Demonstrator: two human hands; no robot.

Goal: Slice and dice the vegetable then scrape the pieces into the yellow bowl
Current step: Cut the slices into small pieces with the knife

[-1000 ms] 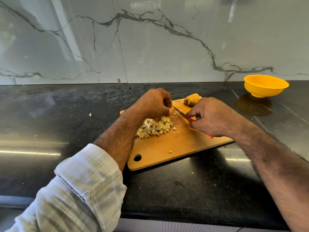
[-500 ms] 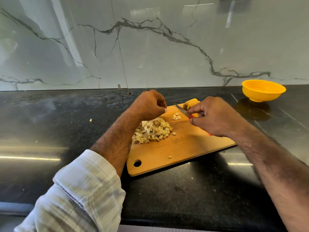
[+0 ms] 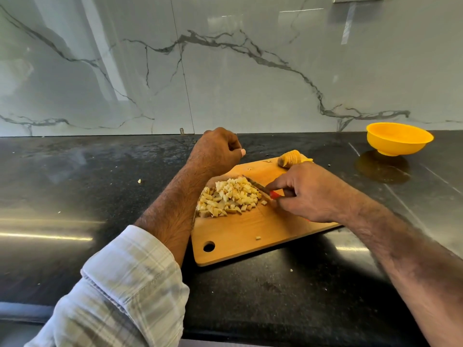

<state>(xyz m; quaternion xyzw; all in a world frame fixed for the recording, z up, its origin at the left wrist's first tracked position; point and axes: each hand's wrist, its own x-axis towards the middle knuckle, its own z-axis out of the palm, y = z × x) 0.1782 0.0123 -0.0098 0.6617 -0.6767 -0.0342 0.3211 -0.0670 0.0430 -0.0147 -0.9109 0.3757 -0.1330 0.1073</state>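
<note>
A wooden cutting board (image 3: 245, 236) lies on the black counter and carries a pile of pale diced vegetable pieces (image 3: 230, 197). My right hand (image 3: 310, 194) grips a red-handled knife (image 3: 260, 187), its blade lying against the right side of the pile. My left hand (image 3: 215, 152) hovers above the board's far left edge with fingers curled, holding nothing I can see. An uncut ridged yellow chunk of the vegetable (image 3: 292, 158) sits at the board's far corner. The yellow bowl (image 3: 398, 141) stands at the far right of the counter, empty as far as I can see.
A marble wall closes off the back of the black counter (image 3: 75, 196). A few stray vegetable bits lie on the counter, one (image 3: 139, 181) left of the board. A single loose piece (image 3: 258, 237) sits near the board's front. The counter's front edge runs below my forearms.
My right hand swept the knife toward me and left, pushing a few small pieces into the main pile. My left hand lifted away from the pile toward the wall.
</note>
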